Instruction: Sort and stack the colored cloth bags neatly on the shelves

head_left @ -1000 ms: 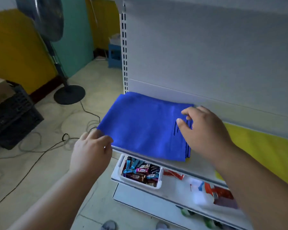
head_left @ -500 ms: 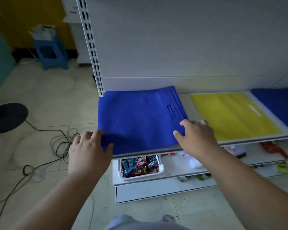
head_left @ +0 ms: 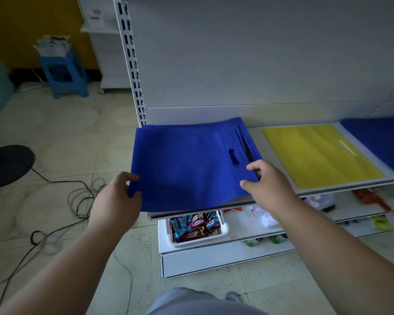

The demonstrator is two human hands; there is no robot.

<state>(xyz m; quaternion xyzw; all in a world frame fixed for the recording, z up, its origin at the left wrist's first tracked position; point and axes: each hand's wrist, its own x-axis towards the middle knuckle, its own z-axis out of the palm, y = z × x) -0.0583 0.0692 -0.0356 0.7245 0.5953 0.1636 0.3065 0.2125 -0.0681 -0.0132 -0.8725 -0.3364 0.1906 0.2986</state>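
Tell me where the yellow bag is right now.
In the head view the yellow bag lies flat on the shelf, right of centre, between the blue bag that both hands grip and another blue bag at the right edge.

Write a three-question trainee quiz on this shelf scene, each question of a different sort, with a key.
1. True or false: both hands grip the blue bag.
2. Which colour of bag lies directly right of it on the shelf? A red, B yellow, C green.
3. What does the white basket on the lower shelf hold?

Key:
1. True: the left hand holds its near left corner, the right hand its near right edge.
2. B, the yellow bag.
3. Wrapped snack bars.
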